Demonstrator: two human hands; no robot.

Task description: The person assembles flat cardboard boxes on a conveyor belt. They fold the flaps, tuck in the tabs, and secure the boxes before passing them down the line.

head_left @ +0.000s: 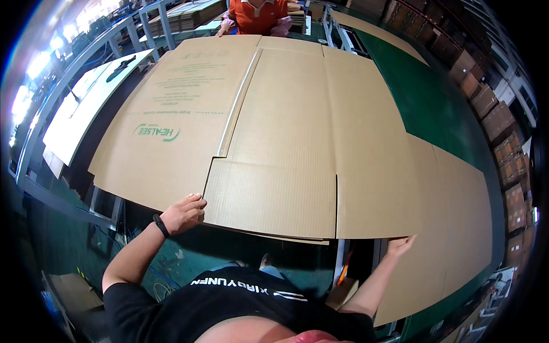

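A large flat brown cardboard box blank [286,108], creased and slotted, lies across the work surface in front of me. Green print marks its left panel, and a pale strip runs along the seam beside it. My left hand [186,212], with a black band at the wrist, is closed on the near edge by the left slot, its fingertips on top. Farther right, my right hand [401,246] pinches the near right corner of the blank, some fingers hidden beneath the board. Another cardboard sheet [457,211] extends under and past that corner.
Across the blank stands a person in an orange top [257,17], one hand at the far edge. A green belt surface [394,74] runs along the right, with stacked cartons [497,123] beyond. White boards [86,108] on a metal frame stand at the left.
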